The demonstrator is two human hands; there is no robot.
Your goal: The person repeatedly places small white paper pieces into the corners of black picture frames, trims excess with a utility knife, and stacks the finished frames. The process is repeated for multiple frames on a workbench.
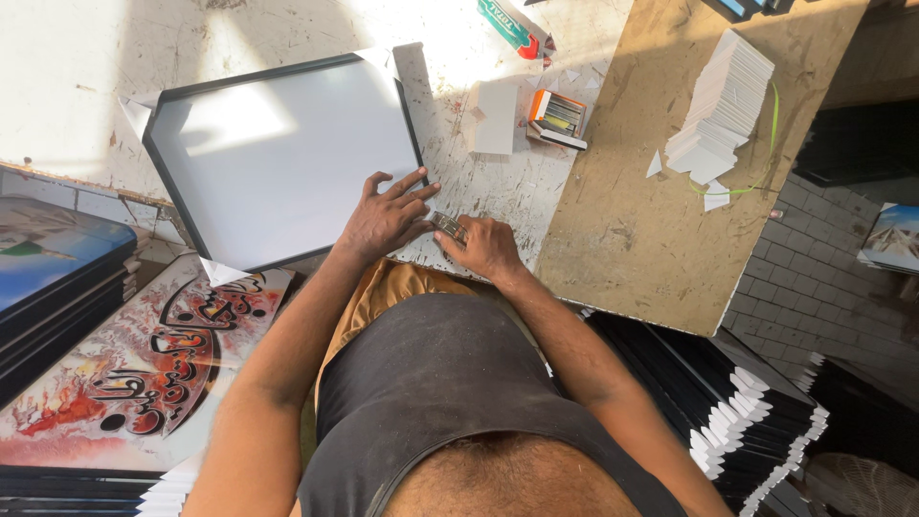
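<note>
A black picture frame (172, 182) with a white backing lies face down on the worn white table (77, 77), with white card corner protectors on its corners. My left hand (385, 218) presses flat on the frame's near right corner, fingers spread. My right hand (486, 247) sits just right of that corner, closed on a small metal strip (447, 227) held against the frame's edge.
An orange box of staples (557, 115) and a white card piece (496, 117) lie beyond my hands. A stack of white corner cards (723, 110) rests on a brown board (651, 211). Framed pictures lean at the left (124, 373); black frames are stacked at the right (737, 402).
</note>
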